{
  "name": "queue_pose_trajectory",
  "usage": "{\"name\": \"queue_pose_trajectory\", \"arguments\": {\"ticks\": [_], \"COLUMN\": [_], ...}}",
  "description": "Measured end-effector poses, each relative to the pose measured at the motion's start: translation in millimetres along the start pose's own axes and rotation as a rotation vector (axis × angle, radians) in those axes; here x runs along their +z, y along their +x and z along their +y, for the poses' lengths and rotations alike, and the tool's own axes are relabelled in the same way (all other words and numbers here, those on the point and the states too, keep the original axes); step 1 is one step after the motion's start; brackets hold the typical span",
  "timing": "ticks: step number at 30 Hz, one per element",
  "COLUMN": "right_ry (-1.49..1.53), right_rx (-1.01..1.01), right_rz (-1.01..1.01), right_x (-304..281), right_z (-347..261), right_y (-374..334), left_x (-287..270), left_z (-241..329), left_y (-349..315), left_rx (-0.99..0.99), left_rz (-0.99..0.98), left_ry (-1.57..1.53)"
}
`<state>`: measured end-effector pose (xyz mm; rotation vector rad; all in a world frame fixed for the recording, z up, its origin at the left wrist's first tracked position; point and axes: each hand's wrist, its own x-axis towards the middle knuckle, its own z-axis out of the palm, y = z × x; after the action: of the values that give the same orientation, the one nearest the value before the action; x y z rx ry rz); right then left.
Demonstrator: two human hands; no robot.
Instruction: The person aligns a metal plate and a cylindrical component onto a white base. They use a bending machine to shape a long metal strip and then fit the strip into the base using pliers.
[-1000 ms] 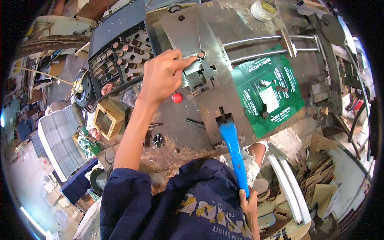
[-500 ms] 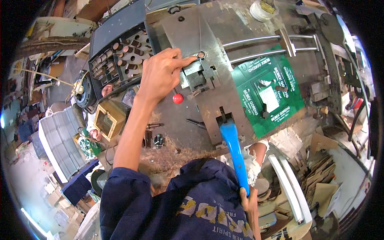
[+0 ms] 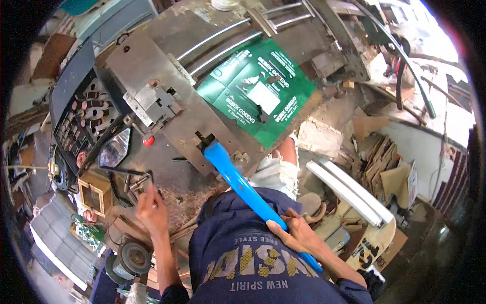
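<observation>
My right hand (image 3: 291, 228) is wrapped round a long blue lever handle (image 3: 248, 190), which slants from the slot in a flat steel plate (image 3: 190, 119) down across my lap. At the table's near left, my left hand (image 3: 153, 210) is raised with its fingers pointing away. They are blurred, beside the end of the black stem of a mirror (image 3: 115, 148); whether they touch it I cannot tell. A metal block fixture (image 3: 157, 106) sits on the plate, with a small copper-coloured piece (image 3: 153, 82) at its far edge. A red ball knob (image 3: 148, 141) sticks out beside the plate.
A black case (image 3: 61, 109) of short metal cylinders stands at the left. Right of the plate lies a green printed sheet (image 3: 212, 93), below two metal rails (image 3: 223, 43). A wooden box (image 3: 95, 192) is at the near left; white strips (image 3: 347, 190) and cardboard (image 3: 379, 175) are at the right.
My left hand has left the copper-coloured piece on the fixture and come back toward me. My right hand has shifted along the lever, which slants more. The view has turned and moved right.
</observation>
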<state>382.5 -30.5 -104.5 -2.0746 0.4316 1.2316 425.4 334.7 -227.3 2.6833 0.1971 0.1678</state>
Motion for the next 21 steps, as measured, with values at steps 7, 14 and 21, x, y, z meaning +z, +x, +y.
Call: {"name": "queue_pose_trajectory", "arguments": {"ticks": [7, 14, 21], "right_ry": [-0.008, -0.165, 0.601], "right_rx": [-0.376, -0.557, -0.436], "right_rz": [0.576, 0.821, 0.299], "right_x": [-58, -70, -89], "right_z": [2, 5, -67], "right_y": [127, 267, 247], "left_x": [27, 67, 41], "left_z": [18, 71, -2], "left_y": [6, 99, 198], "left_rx": [-0.268, -0.726, -0.192], "left_rz": [0.116, 0.072, 0.187], "left_ry": [-0.058, -1.25, -0.268]}}
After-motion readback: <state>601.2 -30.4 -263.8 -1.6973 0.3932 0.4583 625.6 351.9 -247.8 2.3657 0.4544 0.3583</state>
